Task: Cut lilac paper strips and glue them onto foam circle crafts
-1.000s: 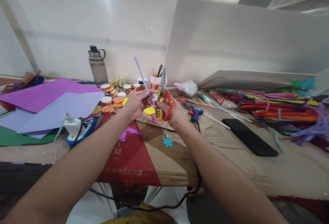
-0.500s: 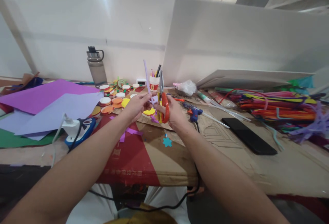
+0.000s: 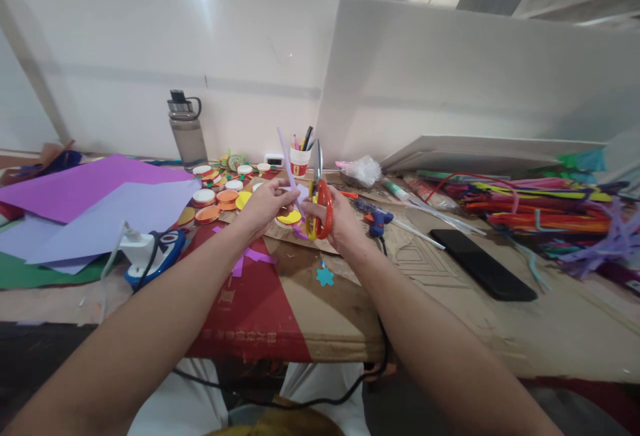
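Note:
My left hand (image 3: 267, 204) pinches a thin lilac paper strip (image 3: 286, 155) that points up and slightly left. Beside it, my right hand (image 3: 336, 219) grips scissors (image 3: 319, 199) with orange and yellow handles, blades pointing up. The two hands are close together above the cardboard-covered table (image 3: 310, 303). A yellow paper disc (image 3: 290, 217) lies just below the hands. Purple paper scraps (image 3: 253, 257) and a small teal cut-out (image 3: 325, 276) lie on the cardboard nearer to me.
Purple and lilac paper sheets (image 3: 95, 199) lie at left, with a white and blue device (image 3: 150, 253) and cable. A water bottle (image 3: 187, 129), round lids (image 3: 220, 193), a pen cup (image 3: 300, 159), a blue glue gun (image 3: 377, 217), a black phone (image 3: 483, 264) and pipe cleaners (image 3: 545, 213) surround them.
The lilac strip has swung from a strong left lean to nearly upright and sits lower in my left hand. The scissors stay upright beside it, barely moved.

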Demonstrator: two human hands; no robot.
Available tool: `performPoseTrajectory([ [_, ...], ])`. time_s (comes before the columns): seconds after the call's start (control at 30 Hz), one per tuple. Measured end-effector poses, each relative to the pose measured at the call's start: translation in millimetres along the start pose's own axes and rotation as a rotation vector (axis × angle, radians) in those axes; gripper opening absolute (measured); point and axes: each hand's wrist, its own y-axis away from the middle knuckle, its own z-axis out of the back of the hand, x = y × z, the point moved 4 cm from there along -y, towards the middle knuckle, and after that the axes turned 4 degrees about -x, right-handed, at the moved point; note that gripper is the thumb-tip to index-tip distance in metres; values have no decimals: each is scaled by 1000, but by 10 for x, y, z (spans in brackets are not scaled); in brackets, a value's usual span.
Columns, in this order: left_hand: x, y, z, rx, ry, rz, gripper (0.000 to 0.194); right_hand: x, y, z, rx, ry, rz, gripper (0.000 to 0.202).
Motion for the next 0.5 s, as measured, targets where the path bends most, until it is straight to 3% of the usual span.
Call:
performPoseTrajectory([
  [0.3,6,-22,62,2,4,-14,28,27,29,-31,12,55,12,36],
  [0.5,-160,-70,203,-130,114,-109,29,97,105,-69,115,119,20,57],
])
